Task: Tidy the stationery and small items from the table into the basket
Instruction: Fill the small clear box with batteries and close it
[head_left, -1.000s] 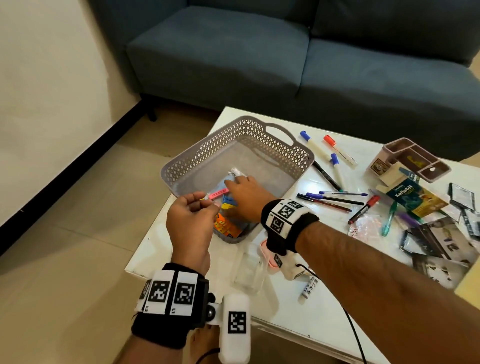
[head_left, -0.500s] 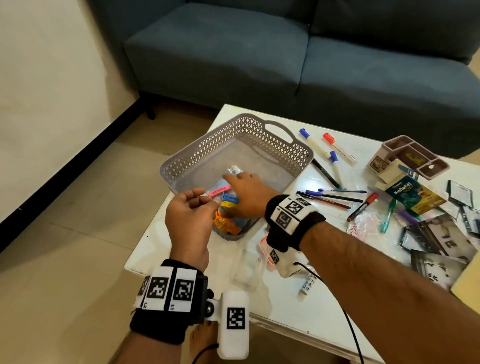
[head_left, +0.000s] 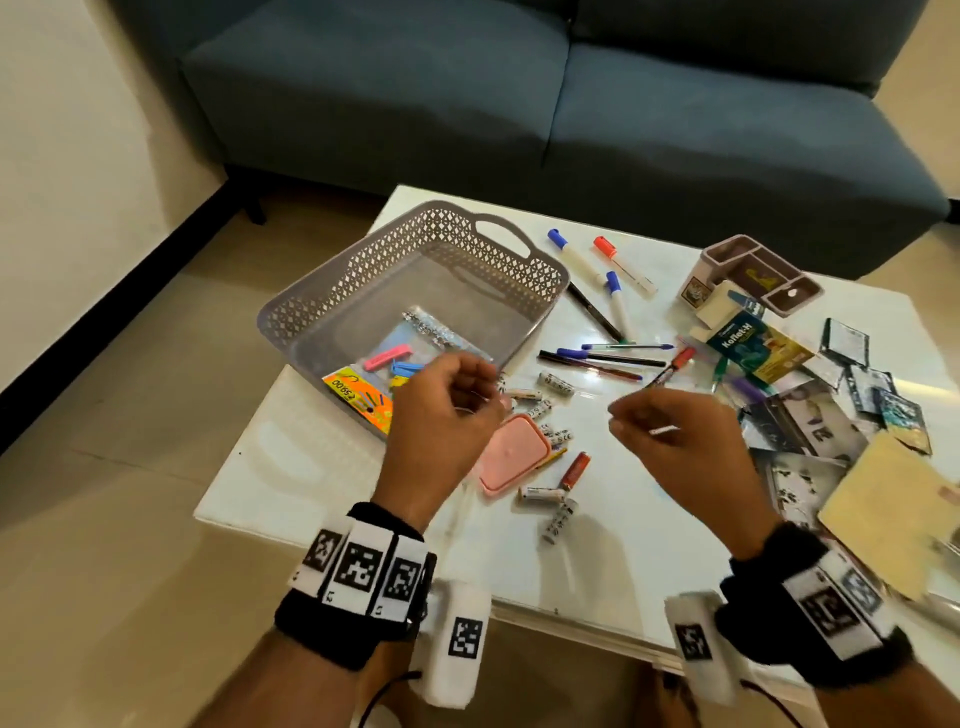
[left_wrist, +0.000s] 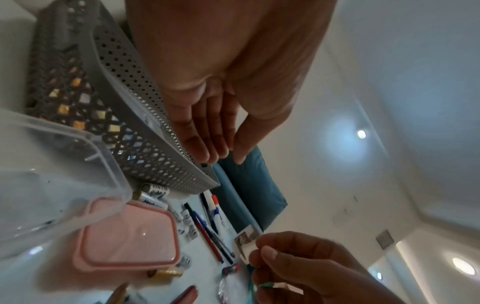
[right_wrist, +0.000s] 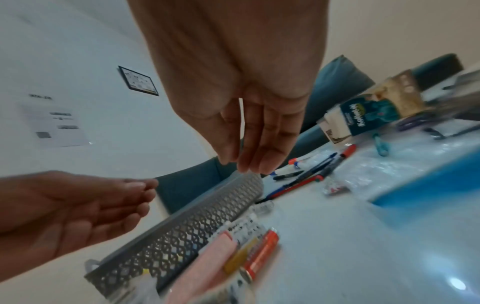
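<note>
Hands hover above table (head_left: 649, 545): left hand (head_left: 441, 415) loosely curled, empty; right hand (head_left: 685, 441) seemingly likewise.

Basket (head_left: 519, 275) grey, diamond lattice walls. Inside: orange-yellow card (head_left: 358, 397), pink eraser (head_left: 387, 357), blue clips (head_left: 408, 369). Lid (head_left: 511, 452) pale pink. Batteries (head_left: 556, 384) white with black print; one battery (head_left: 575, 470) red-orange. Markers (head_left: 576, 257) white, blue or red caps. Box (head_left: 748, 345) dark teal and yellow. Organiser (head_left: 758, 270) dusty pink. Table (head_left: 623, 561) white. Sofa (head_left: 675, 114) blue-grey. Wristbands (head_left: 358, 569) black, white squares with black code patterns.
</note>
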